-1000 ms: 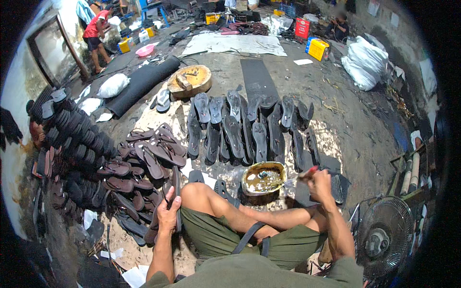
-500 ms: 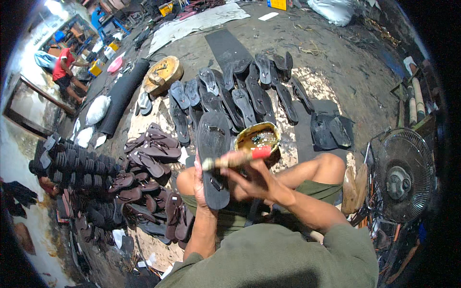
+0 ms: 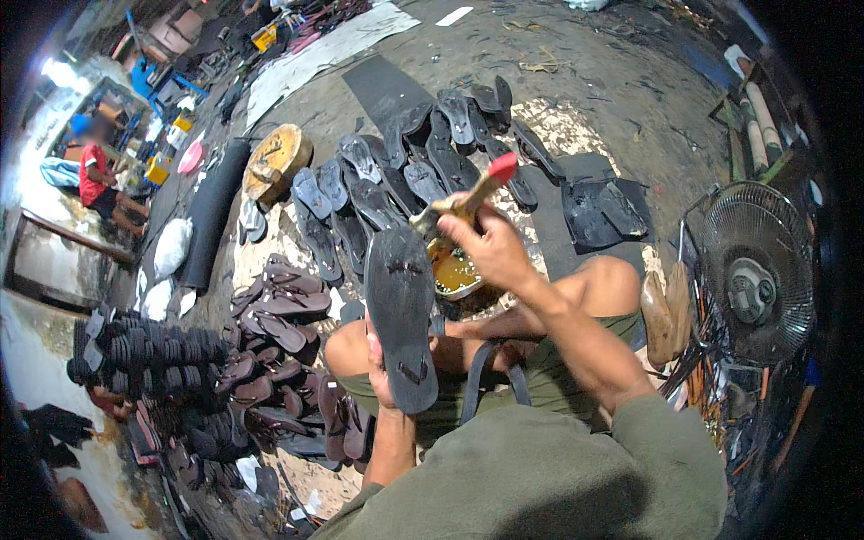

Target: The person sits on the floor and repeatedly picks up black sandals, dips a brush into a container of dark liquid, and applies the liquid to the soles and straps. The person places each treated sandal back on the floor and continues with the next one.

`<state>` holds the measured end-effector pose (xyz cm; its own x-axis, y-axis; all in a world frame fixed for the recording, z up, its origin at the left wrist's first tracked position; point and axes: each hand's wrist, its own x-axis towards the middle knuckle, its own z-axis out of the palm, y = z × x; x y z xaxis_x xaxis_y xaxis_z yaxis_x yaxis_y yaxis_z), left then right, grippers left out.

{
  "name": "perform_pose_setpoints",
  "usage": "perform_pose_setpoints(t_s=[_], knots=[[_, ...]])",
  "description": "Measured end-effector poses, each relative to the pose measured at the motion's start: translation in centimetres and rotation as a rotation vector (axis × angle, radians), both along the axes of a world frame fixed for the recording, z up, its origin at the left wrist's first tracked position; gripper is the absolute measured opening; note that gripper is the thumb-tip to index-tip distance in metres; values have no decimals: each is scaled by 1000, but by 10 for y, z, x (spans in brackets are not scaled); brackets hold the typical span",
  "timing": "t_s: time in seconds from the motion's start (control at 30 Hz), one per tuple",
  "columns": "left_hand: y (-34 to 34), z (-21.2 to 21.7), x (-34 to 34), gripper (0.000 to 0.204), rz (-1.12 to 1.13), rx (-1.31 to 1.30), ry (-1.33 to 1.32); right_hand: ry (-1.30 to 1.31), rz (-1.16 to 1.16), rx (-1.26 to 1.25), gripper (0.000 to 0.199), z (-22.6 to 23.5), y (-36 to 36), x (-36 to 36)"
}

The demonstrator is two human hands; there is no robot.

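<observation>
My left hand (image 3: pixel 378 364) grips a black flip-flop sole (image 3: pixel 401 310) by its left edge, its flat face turned up and its length pointing away from me. In my right hand (image 3: pixel 493 252) is a brush (image 3: pixel 481 191) with a red-ended handle, its bristles just beyond the sole's far end. Whether the bristles touch the sole I cannot tell. Below the brush stands a tub of yellowish-brown liquid (image 3: pixel 457 279), partly covered by the sole and my right hand. Dark strap bands (image 3: pixel 477 380) show over my lap.
Rows of black soles (image 3: pixel 441 157) lie ahead. Brown flip-flops (image 3: pixel 288 306) and stacked dark soles (image 3: pixel 153 351) stand on the left. A round wood block (image 3: pixel 277 162) sits far left, a fan (image 3: pixel 754 274) at right. A person in red (image 3: pixel 97 175) sits in the back left.
My right hand has lifted the brush from across the middle of the sole to beyond its far end, near the tub. My left hand still holds the sole. The view has shifted slightly.
</observation>
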<state>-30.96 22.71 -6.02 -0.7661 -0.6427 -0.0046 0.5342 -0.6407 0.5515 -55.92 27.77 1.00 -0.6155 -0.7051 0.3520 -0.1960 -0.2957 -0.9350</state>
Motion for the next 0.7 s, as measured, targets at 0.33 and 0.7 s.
perform_pose_setpoints(t_s=[0.33, 0.7], knots=[[-38, 28, -54, 61, 156, 168, 56, 387, 113, -83, 24, -28, 25, 81], [-20, 19, -91, 52, -12, 436, 179, 646, 85, -107, 19, -38, -21, 20]])
